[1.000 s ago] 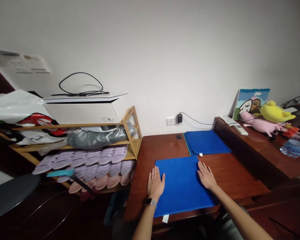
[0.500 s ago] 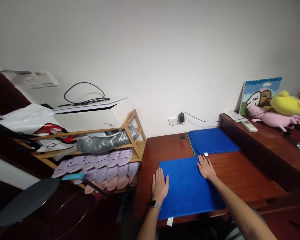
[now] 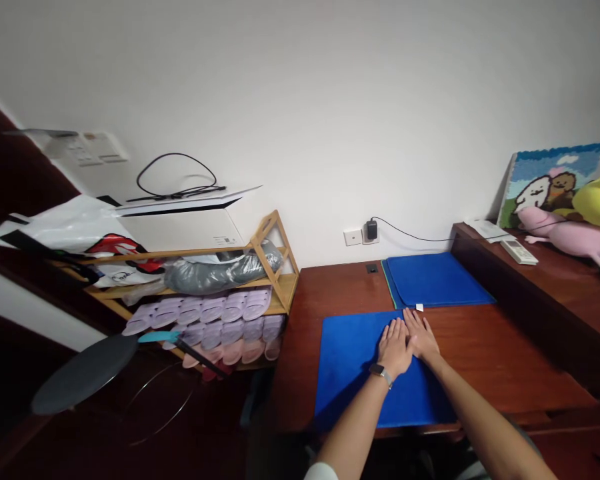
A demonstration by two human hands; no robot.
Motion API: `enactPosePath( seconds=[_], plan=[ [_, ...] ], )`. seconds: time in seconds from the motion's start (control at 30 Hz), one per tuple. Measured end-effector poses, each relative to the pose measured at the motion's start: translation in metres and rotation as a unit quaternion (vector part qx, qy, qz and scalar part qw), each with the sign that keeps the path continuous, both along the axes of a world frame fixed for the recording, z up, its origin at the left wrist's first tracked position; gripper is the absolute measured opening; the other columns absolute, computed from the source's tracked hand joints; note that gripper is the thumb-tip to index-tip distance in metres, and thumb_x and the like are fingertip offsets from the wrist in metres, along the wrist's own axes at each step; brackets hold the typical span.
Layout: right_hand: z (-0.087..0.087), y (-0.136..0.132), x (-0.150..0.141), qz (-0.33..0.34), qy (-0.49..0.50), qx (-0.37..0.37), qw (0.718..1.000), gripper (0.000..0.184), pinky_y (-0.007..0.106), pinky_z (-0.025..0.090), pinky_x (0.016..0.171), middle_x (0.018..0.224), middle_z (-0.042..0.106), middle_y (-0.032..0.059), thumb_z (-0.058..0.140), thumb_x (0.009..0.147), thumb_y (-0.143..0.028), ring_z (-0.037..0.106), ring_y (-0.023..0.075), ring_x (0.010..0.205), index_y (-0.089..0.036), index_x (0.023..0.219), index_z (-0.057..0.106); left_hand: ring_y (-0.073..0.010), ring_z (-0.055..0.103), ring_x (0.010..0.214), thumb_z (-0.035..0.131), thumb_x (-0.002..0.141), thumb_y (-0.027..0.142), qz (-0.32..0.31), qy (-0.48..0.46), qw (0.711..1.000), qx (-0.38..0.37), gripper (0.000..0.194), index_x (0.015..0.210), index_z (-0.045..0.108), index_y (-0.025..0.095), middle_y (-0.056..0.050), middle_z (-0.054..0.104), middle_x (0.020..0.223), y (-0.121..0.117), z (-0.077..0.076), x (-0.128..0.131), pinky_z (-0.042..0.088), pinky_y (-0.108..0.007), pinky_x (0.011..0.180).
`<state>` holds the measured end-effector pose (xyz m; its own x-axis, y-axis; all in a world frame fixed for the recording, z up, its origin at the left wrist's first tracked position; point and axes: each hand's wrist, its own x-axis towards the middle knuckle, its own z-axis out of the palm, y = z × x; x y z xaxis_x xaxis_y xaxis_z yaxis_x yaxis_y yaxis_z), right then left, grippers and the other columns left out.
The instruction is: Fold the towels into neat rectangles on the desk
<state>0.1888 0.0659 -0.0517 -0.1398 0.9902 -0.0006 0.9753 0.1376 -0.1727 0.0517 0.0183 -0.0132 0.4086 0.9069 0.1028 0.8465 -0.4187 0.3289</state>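
A blue cloth lies spread flat on the brown wooden desk, reaching its front edge. My left hand, with a watch on the wrist, lies flat on the cloth toward its upper right corner, fingers stretched out. Right beside it, my right hand rests flat along the cloth's right edge, the two hands touching at the thumbs. Neither holds anything. Behind them lies a folded stack of blue cloths with a small white tag at its front edge.
To the left stands a wooden rack with several purple and pink slippers and a white box. A raised shelf on the right carries a remote control, a pink plush toy and a picture. A black adapter is plugged into the wall.
My left hand has moved right across the cloth, from its left edge to beside my right hand. My right hand has stayed near the upper right corner. The view has shifted slightly.
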Motion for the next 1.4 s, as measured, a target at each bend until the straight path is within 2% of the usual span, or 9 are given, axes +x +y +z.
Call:
enactPosePath(
  seconds=[0.1, 0.2, 0.33, 0.47, 0.8, 1.0, 1.13, 1.3, 1.4],
  plan=[
    [0.001, 0.000, -0.002, -0.018, 0.015, -0.001, 1.000, 0.065, 0.051, 0.015, 0.130, 0.174, 0.024, 0.0044, 0.015, 0.106, -0.039, 0.016, 0.0231, 0.162, -0.019, 0.169, 0.019, -0.0228, 0.023, 0.160, 0.016, 0.107, 0.055, 0.007, 0.029, 1.000, -0.007, 0.071, 0.168, 0.024, 0.018, -0.007, 0.031, 0.172, 0.019, -0.002, -0.035, 0.021, -0.046, 0.132],
    [0.005, 0.000, -0.004, -0.029, 0.024, -0.006, 0.999, 0.066, 0.049, 0.014, 0.130, 0.174, 0.024, 0.0041, 0.013, 0.107, -0.042, 0.017, 0.0227, 0.162, -0.018, 0.168, 0.020, -0.0222, 0.025, 0.160, 0.017, 0.107, 0.057, 0.071, 0.064, 0.995, 0.009, 0.069, 0.167, 0.025, 0.023, -0.003, 0.033, 0.171, 0.028, 0.000, -0.103, 0.022, -0.044, 0.131],
    [0.008, -0.001, -0.004, -0.036, 0.020, -0.012, 0.999, 0.066, 0.047, 0.012, 0.131, 0.174, 0.023, 0.0030, 0.012, 0.108, -0.043, 0.017, 0.0220, 0.162, -0.018, 0.168, 0.021, -0.0276, 0.026, 0.159, 0.014, 0.108, 0.050, 0.154, 0.079, 0.985, 0.016, 0.070, 0.167, 0.024, 0.014, -0.012, 0.034, 0.170, 0.029, 0.001, -0.183, 0.021, -0.051, 0.131],
    [0.013, 0.000, -0.007, -0.036, 0.022, -0.019, 0.999, 0.066, 0.049, 0.013, 0.131, 0.174, 0.022, 0.0039, 0.014, 0.107, -0.042, 0.017, 0.0229, 0.162, -0.018, 0.168, 0.022, -0.0239, 0.025, 0.160, 0.015, 0.109, 0.048, 0.161, 0.087, 0.983, 0.022, 0.068, 0.167, 0.026, 0.014, -0.011, 0.033, 0.170, 0.027, -0.003, -0.207, 0.022, -0.046, 0.130],
    [0.012, -0.055, 0.007, -0.040, 0.020, 0.015, 0.999, 0.067, 0.047, 0.015, 0.131, 0.174, 0.024, 0.0024, 0.012, 0.108, -0.047, 0.017, 0.0225, 0.162, -0.019, 0.168, 0.022, -0.0250, 0.028, 0.159, 0.016, 0.108, 0.050, 0.171, 0.082, 0.981, 0.039, 0.069, 0.166, 0.027, 0.014, -0.012, 0.035, 0.169, 0.027, -0.003, -0.199, 0.023, -0.047, 0.130],
    [0.016, -0.071, 0.007, -0.027, 0.018, -0.009, 0.999, 0.066, 0.049, 0.016, 0.131, 0.173, 0.025, 0.0026, 0.015, 0.107, -0.043, 0.020, 0.0229, 0.161, -0.019, 0.168, 0.023, -0.0256, 0.028, 0.159, 0.019, 0.108, 0.045, 0.170, 0.084, 0.981, 0.048, 0.066, 0.167, 0.026, 0.014, -0.011, 0.037, 0.169, 0.023, 0.012, -0.195, 0.019, -0.048, 0.131],
    [0.018, -0.069, 0.006, -0.028, 0.018, -0.005, 0.999, 0.066, 0.049, 0.017, 0.131, 0.173, 0.025, 0.0029, 0.014, 0.107, -0.044, 0.020, 0.0228, 0.161, -0.019, 0.168, 0.023, -0.0235, 0.026, 0.160, 0.016, 0.109, 0.044, 0.117, 0.057, 0.988, 0.079, 0.065, 0.167, 0.026, 0.015, -0.009, 0.035, 0.170, -0.001, 0.022, -0.130, 0.018, -0.047, 0.132],
    [0.010, -0.070, 0.013, 0.004, 0.005, -0.003, 1.000, 0.063, 0.051, 0.017, 0.130, 0.173, 0.024, 0.0036, 0.020, 0.106, -0.040, 0.019, 0.0252, 0.161, -0.023, 0.167, 0.028, -0.0220, 0.022, 0.160, 0.014, 0.109, 0.049, -0.008, -0.025, 0.998, 0.063, 0.067, 0.167, 0.026, 0.016, -0.008, 0.032, 0.171, -0.036, 0.010, -0.016, 0.023, -0.046, 0.132],
    [0.007, -0.070, 0.015, 0.010, 0.004, -0.001, 1.000, 0.064, 0.052, 0.016, 0.130, 0.173, 0.025, 0.0029, 0.019, 0.106, -0.040, 0.019, 0.0252, 0.161, -0.023, 0.167, 0.027, -0.0242, 0.026, 0.159, 0.017, 0.108, 0.053, -0.016, -0.026, 0.999, 0.023, 0.069, 0.166, 0.027, 0.017, -0.010, 0.033, 0.170, -0.046, -0.002, -0.015, 0.024, -0.049, 0.131]
  ],
)
